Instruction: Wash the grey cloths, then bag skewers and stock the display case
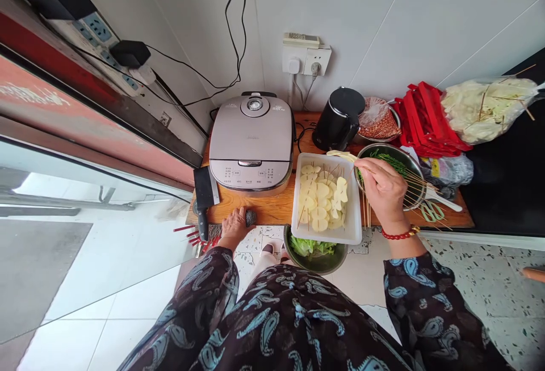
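My right hand (383,186) is closed in a pinch on a skewer of pale potato slices (342,155), held over the far right corner of a white plastic tray (300,229). In the tray lie several skewers of thin potato slices (320,197), loosely piled. My left hand (233,229) rests at the front edge of the wooden table (272,206), fingers curled against a small dark, speckled round object (250,217). What that object is, I cannot tell. A cleaver (204,192) lies left of this hand, its handle past the table edge.
A rice cooker (252,138) and a black kettle (340,115) stand at the back. To the right are a metal bowl of greens and skewers (419,175), green-handled scissors (432,211), red packets (430,121) and a bagged vegetable (489,107). Below sits a bowl of lettuce (315,249).
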Action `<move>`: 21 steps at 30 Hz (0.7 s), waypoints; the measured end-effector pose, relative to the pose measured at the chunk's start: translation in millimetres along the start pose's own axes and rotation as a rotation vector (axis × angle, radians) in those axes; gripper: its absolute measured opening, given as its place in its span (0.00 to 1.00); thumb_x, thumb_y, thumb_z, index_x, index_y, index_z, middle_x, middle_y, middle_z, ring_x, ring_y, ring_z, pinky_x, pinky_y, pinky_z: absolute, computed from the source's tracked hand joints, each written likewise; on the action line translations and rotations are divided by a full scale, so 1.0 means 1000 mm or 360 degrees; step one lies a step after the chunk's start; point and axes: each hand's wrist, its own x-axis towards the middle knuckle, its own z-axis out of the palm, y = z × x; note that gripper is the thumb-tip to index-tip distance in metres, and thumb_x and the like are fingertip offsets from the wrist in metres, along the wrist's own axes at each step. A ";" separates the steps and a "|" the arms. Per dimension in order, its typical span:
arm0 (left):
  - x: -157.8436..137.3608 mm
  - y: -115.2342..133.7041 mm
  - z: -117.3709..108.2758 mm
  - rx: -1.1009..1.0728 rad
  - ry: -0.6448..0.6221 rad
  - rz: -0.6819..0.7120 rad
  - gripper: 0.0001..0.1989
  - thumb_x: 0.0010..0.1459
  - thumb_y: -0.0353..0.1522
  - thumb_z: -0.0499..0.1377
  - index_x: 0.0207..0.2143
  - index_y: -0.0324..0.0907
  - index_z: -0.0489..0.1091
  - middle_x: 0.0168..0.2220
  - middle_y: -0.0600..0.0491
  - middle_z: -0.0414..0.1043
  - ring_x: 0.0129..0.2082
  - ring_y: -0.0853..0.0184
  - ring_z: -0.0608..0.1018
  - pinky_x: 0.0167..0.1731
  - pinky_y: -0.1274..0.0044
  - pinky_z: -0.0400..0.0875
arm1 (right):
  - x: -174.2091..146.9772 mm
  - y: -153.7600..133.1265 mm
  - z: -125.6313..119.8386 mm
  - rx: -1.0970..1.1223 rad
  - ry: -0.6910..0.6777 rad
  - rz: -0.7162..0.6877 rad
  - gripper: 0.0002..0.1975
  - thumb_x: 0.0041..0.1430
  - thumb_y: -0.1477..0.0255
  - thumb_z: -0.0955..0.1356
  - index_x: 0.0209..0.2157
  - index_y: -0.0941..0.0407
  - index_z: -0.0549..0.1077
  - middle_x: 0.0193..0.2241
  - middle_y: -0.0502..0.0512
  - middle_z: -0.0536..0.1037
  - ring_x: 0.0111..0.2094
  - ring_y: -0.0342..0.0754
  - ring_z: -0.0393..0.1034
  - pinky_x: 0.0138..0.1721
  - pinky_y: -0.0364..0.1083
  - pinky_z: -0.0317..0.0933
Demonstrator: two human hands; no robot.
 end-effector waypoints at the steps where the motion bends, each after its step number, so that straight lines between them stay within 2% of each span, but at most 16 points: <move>1: 0.000 0.000 0.000 0.0003 0.0001 0.0001 0.28 0.54 0.45 0.60 0.53 0.42 0.61 0.49 0.41 0.68 0.49 0.49 0.73 0.45 0.62 0.65 | -0.001 -0.001 0.003 -0.0020 0.0013 -0.0018 0.12 0.68 0.73 0.61 0.42 0.54 0.77 0.39 0.55 0.81 0.42 0.48 0.75 0.49 0.48 0.69; 5: 0.000 0.001 -0.002 0.0029 0.0007 0.0014 0.28 0.54 0.45 0.60 0.54 0.42 0.60 0.49 0.41 0.68 0.49 0.49 0.73 0.44 0.63 0.66 | 0.004 -0.003 0.005 -0.0106 0.0153 -0.0035 0.12 0.68 0.72 0.62 0.42 0.53 0.77 0.40 0.54 0.81 0.43 0.48 0.76 0.49 0.48 0.69; 11: 0.000 0.001 -0.002 0.0032 0.0003 0.0020 0.29 0.54 0.45 0.60 0.54 0.42 0.60 0.49 0.41 0.68 0.49 0.49 0.73 0.44 0.62 0.66 | 0.020 -0.009 -0.015 -0.0134 0.0424 0.0037 0.11 0.68 0.70 0.63 0.43 0.51 0.77 0.39 0.54 0.81 0.44 0.51 0.76 0.49 0.51 0.70; 15: 0.000 0.001 -0.002 0.0015 -0.0010 0.0001 0.28 0.54 0.45 0.60 0.54 0.42 0.60 0.50 0.40 0.68 0.50 0.49 0.72 0.45 0.62 0.66 | 0.003 -0.017 -0.011 -0.0034 0.0301 0.0045 0.11 0.68 0.71 0.63 0.43 0.51 0.77 0.40 0.54 0.81 0.44 0.50 0.76 0.49 0.50 0.70; 18: 0.000 0.002 -0.004 0.0007 -0.0022 -0.0003 0.29 0.53 0.45 0.60 0.54 0.43 0.60 0.50 0.40 0.67 0.50 0.49 0.72 0.45 0.62 0.65 | -0.023 -0.021 0.006 0.0072 0.0103 0.0058 0.12 0.68 0.73 0.62 0.44 0.51 0.76 0.40 0.54 0.81 0.43 0.49 0.76 0.49 0.50 0.71; 21: 0.000 0.003 -0.005 0.0011 -0.0026 -0.0002 0.28 0.53 0.45 0.60 0.54 0.43 0.61 0.50 0.41 0.68 0.50 0.49 0.72 0.45 0.62 0.65 | -0.052 -0.023 0.030 0.0141 -0.0094 0.0072 0.14 0.68 0.76 0.61 0.47 0.51 0.75 0.43 0.55 0.80 0.46 0.48 0.75 0.52 0.50 0.69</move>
